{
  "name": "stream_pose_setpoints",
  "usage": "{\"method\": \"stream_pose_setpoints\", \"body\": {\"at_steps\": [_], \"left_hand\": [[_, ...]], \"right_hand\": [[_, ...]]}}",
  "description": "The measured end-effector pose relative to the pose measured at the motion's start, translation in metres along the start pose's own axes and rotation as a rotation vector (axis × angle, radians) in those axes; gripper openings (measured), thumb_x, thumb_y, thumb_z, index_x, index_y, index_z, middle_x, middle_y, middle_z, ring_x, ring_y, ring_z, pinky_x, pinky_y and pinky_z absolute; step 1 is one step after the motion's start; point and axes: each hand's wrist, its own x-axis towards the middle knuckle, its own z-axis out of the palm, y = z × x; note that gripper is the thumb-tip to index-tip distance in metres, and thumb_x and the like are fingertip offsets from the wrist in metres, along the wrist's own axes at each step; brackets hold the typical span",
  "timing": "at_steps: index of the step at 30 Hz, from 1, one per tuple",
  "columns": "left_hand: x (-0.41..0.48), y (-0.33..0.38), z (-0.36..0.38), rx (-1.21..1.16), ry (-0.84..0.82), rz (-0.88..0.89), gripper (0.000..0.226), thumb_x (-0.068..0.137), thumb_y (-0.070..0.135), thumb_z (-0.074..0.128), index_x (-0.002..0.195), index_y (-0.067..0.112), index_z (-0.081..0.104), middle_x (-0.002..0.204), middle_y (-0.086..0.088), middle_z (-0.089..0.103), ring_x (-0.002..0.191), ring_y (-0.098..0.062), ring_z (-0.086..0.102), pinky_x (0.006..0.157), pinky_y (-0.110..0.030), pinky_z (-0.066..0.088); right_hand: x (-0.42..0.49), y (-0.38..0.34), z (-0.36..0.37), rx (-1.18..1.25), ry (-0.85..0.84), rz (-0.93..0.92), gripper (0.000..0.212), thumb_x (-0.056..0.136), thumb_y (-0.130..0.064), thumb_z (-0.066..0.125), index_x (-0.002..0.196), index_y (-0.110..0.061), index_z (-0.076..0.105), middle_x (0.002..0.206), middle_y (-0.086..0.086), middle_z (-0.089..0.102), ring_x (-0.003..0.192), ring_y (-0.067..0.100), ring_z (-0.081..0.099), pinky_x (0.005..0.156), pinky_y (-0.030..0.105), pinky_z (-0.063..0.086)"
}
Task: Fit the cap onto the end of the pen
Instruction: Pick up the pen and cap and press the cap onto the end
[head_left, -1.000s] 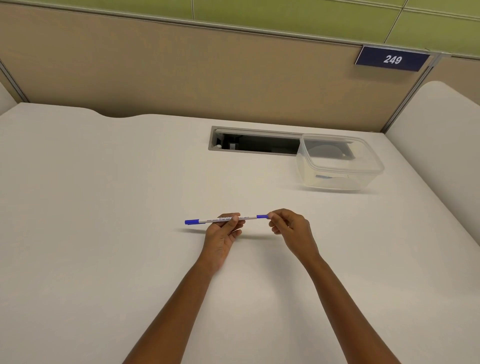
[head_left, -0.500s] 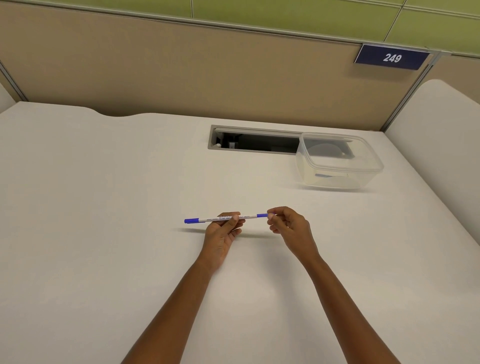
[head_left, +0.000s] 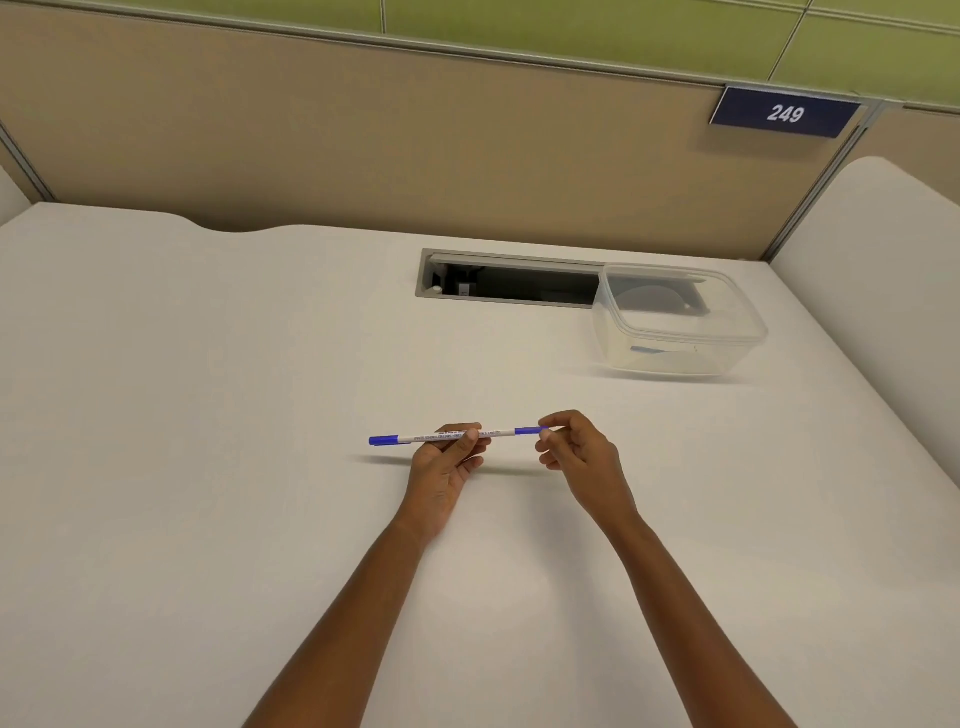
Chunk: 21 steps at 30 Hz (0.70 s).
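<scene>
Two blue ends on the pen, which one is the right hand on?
The blue end nearer the clear container. The right hand pinches it; the other blue end sticks out free past the left hand, which grips the white barrel.

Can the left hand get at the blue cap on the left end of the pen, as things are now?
Probably not at once: the left hand grips the pen mid-barrel, while the right hand pinches only its other end. The blue cap itself sticks out uncovered.
</scene>
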Motion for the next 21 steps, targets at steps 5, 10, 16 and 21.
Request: {"method": "stream_pose_setpoints", "body": {"at_steps": [5, 10, 16, 21], "left_hand": [[-0.0006, -0.0002, 0.0000, 0.020, -0.012, -0.002, 0.015, 0.089, 0.005, 0.050, 0.083, 0.013, 0.061, 0.062, 0.008, 0.071, 0.064, -0.001, 0.065, 0.060, -0.013, 0.050], [-0.0008, -0.0006, -0.0001, 0.021, -0.010, 0.001, 0.016, 0.088, 0.005, 0.050, 0.082, 0.013, 0.062, 0.062, 0.007, 0.072, 0.064, -0.001, 0.066, 0.059, -0.012, 0.051], [-0.0007, -0.0008, -0.0002, 0.035, -0.020, -0.001, 0.015, 0.089, 0.006, 0.050, 0.082, 0.014, 0.061, 0.062, 0.008, 0.071, 0.065, -0.001, 0.065, 0.062, -0.014, 0.049], [-0.0005, -0.0013, -0.0002, 0.029, -0.018, 0.005, 0.015, 0.088, 0.005, 0.051, 0.081, 0.013, 0.062, 0.062, 0.007, 0.071, 0.065, -0.001, 0.065, 0.059, -0.013, 0.050]], "right_hand": [[-0.0004, -0.0011, 0.0001, -0.028, 0.011, 0.013, 0.015, 0.091, -0.020, 0.051, 0.079, -0.022, 0.059, 0.070, -0.002, 0.064, 0.055, -0.002, 0.059, 0.066, 0.018, 0.050], [-0.0017, -0.0015, 0.0007, -0.023, 0.004, 0.014, 0.010, 0.090, -0.020, 0.053, 0.083, -0.027, 0.057, 0.071, -0.006, 0.064, 0.054, -0.004, 0.060, 0.069, 0.022, 0.050], [-0.0023, -0.0022, 0.0011, -0.063, 0.007, 0.015, 0.017, 0.092, -0.024, 0.051, 0.077, -0.021, 0.060, 0.071, -0.005, 0.063, 0.054, -0.005, 0.059, 0.070, 0.024, 0.049], [-0.0029, -0.0023, 0.0020, -0.051, -0.012, 0.021, 0.012, 0.091, -0.024, 0.051, 0.082, -0.030, 0.056, 0.073, -0.005, 0.064, 0.057, 0.000, 0.060, 0.072, 0.026, 0.050]]}}
